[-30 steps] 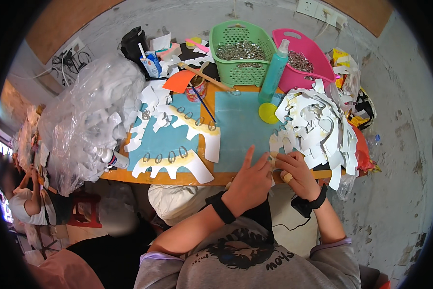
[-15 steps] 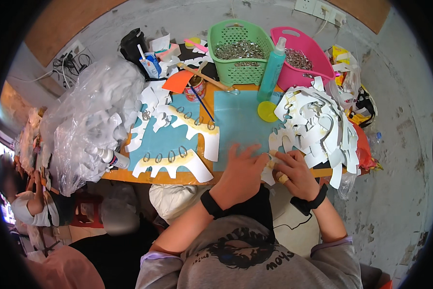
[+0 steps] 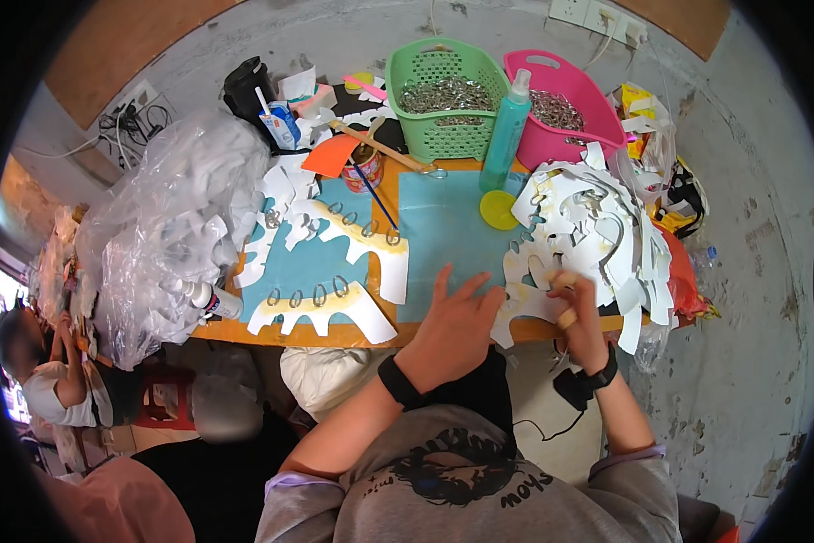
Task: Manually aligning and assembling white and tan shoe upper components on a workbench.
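Observation:
Near the front table edge, my left hand (image 3: pixel 454 328) has its outer fingers spread. Its index finger and hidden thumb pinch the left end of a white scalloped cut-out piece (image 3: pixel 531 305). My right hand (image 3: pixel 583 321) is above the right part of this piece, its fingers curled together. Whatever they hold, if anything, is hidden. Tan wraps cover parts of its fingers. Left of my hands lie two more white scalloped pieces, one nearer (image 3: pixel 321 310) and one farther (image 3: pixel 390 262), with yellowish glue-like bands and several metal clips (image 3: pixel 341 287) along them.
A white cut-out pile (image 3: pixel 597 235) rises at the right. Behind stand a green basket (image 3: pixel 447 136) and a pink basket (image 3: pixel 588 136) of metal clips, plus a teal spray bottle (image 3: pixel 504 136). A brush (image 3: pixel 375 197) leans in a can (image 3: pixel 361 172). Plastic bags (image 3: pixel 167 208) bulge left.
My right hand has drawn away from the left, rightward, with its fingers curling. More of the white piece shows between my hands. My left hand stays nearly still.

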### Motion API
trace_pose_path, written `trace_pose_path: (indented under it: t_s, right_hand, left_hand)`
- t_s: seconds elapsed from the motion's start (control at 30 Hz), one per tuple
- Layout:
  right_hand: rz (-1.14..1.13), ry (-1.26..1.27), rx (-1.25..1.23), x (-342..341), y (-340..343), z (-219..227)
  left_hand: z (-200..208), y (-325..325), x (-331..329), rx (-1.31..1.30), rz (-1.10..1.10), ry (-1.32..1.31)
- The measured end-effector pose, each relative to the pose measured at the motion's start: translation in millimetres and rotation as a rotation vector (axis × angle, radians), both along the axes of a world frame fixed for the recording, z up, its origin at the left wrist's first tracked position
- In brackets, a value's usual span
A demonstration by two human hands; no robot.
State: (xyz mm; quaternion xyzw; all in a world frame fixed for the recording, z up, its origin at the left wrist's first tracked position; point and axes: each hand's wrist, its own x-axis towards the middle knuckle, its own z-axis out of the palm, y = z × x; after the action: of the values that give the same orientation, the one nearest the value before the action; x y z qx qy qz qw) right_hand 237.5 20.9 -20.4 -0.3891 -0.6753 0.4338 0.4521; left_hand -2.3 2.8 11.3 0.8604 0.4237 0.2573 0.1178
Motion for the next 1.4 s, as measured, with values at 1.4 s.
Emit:
trace_pose_path:
  t_s: [1.4]
  right_hand:
    - [0.021,-0.521,0.549,-56,-22,5]
  left_hand:
    - [-13,-11,-18,0.028,0.082,-0.064]
